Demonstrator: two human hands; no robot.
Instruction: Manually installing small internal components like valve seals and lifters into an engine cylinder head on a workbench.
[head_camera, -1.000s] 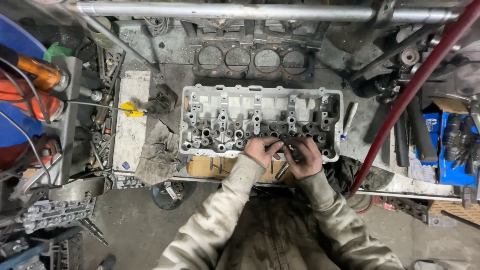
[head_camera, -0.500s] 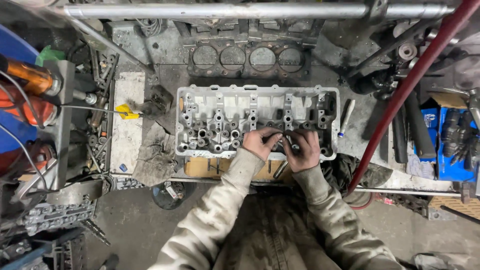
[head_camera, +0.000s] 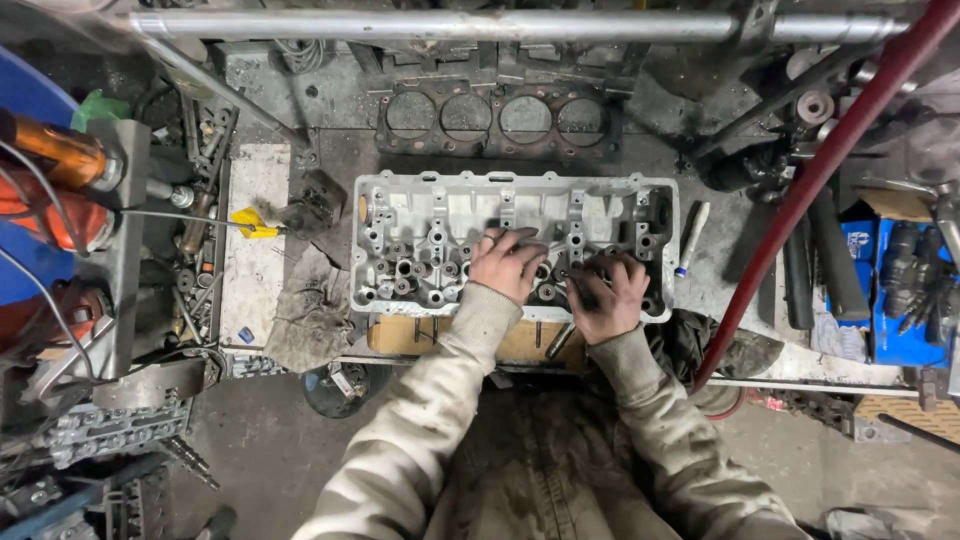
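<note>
On the grimy tabletop (head_camera: 300, 200), an aluminium cylinder head (head_camera: 440, 215) lies open side up with both hands at its near right half.

The left hand (head_camera: 508, 262) lies flat across the valve area, fingers spread, gripping nothing I can make out; the right hand (head_camera: 607, 295) curls over a small dark part, though whether its grip is clamped I cannot tell. Left-side valve seats look fitted; the right end seems still in work. A head gasket (head_camera: 497, 118) lies beyond, a red bar (head_camera: 800, 210) crosses right.
</note>
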